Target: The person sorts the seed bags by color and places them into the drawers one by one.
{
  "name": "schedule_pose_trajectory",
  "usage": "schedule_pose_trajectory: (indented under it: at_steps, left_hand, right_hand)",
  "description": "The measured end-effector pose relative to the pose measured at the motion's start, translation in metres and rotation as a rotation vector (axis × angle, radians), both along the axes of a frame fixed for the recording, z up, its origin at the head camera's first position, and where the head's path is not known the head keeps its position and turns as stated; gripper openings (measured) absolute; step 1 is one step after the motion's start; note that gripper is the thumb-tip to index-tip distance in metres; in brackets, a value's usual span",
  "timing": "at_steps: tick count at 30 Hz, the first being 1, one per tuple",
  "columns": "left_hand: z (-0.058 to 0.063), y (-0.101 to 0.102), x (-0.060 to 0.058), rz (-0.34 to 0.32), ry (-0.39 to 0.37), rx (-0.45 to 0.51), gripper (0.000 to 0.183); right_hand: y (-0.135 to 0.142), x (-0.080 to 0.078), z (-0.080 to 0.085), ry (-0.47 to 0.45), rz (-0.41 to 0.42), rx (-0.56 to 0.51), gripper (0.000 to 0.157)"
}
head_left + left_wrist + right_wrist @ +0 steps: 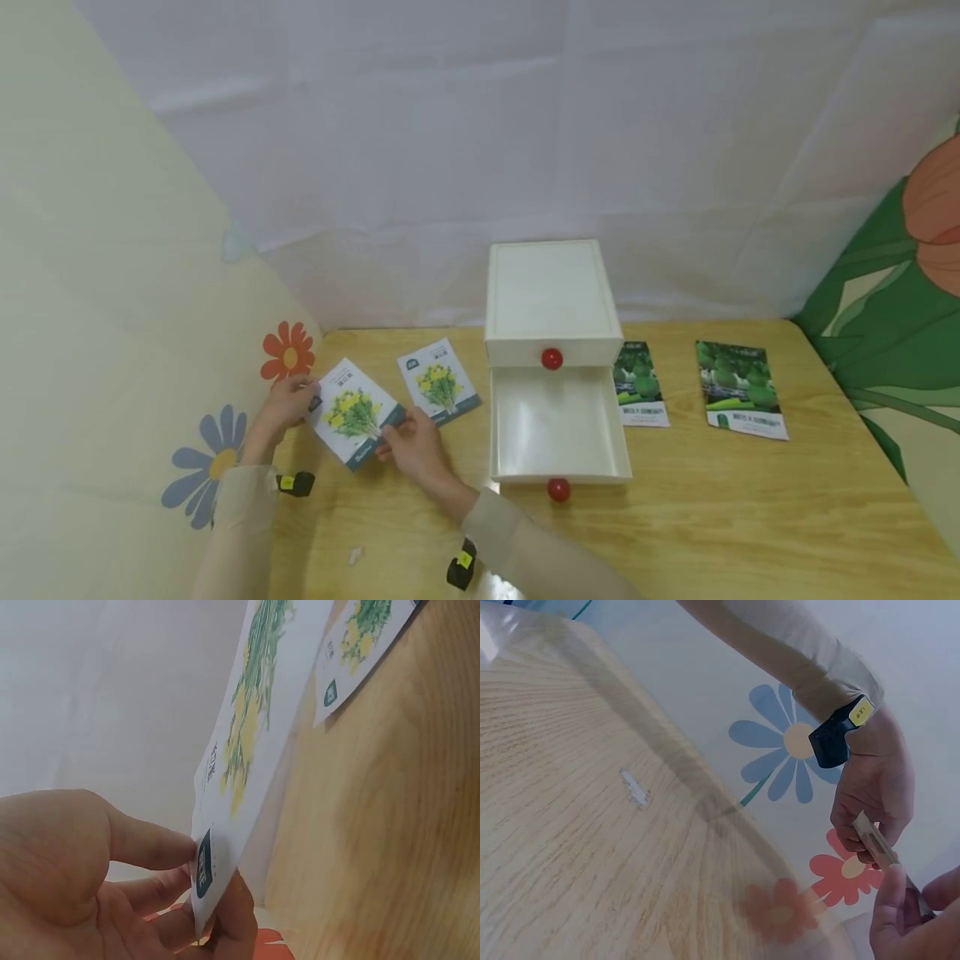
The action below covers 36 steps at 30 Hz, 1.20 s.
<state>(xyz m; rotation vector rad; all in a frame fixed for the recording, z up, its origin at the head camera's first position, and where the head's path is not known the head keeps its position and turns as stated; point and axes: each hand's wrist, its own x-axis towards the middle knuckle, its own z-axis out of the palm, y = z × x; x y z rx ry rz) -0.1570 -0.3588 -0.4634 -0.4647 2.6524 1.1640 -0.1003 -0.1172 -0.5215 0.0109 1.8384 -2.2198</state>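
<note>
Both hands hold a white seed packet (352,412) printed with a yellow-flowered green plant, raised over the left end of the table. My left hand (282,414) pinches its left edge; in the left wrist view the thumb of the left hand (67,862) lies by the dark logo, with fingers behind. My right hand (420,454) grips the lower right corner. The right wrist view shows the packet (877,841) edge-on between the left hand (874,787) and the right hand (922,922). A second matching packet (438,379) lies on the table just right of it.
A white two-drawer box (551,287) stands mid-table, its lower drawer (558,425) pulled out and bare inside, with red knobs. Two green packets, one partly behind the box (641,387) and one farther right (742,390), lie on the wooden table (712,508). Walls border the back and sides.
</note>
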Motion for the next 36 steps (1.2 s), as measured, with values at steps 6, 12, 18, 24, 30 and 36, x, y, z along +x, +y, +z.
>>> schedule_pose_trajectory:
  at_steps: [6, 12, 18, 24, 30, 36]
  left_hand:
    - [0.01, -0.004, 0.005, -0.069, 0.01, -0.015, 0.055]
    - [0.021, -0.004, 0.007, -0.115, -0.004, 0.007, 0.057]
    - [0.028, -0.001, 0.008, -0.129, -0.017, 0.037, 0.06]
    - [0.032, 0.001, 0.012, -0.139, 0.007, 0.089, 0.06]
    - [0.035, 0.004, 0.014, -0.125, 0.055, 0.109, 0.057]
    - [0.039, 0.01, 0.021, -0.116, 0.076, 0.145, 0.053]
  right_hand:
    - [0.007, 0.001, 0.006, 0.026, 0.013, -0.04, 0.015]
    - [0.017, 0.002, 0.017, 0.047, 0.034, -0.044, 0.013]
    - [0.027, 0.003, 0.028, 0.063, 0.043, -0.046, 0.013]
    - [0.034, 0.003, 0.037, 0.067, 0.035, -0.076, 0.014]
    - [0.04, 0.003, 0.045, 0.052, 0.062, -0.128, 0.02]
    - [0.05, 0.006, 0.054, 0.043, 0.105, -0.128, 0.021]
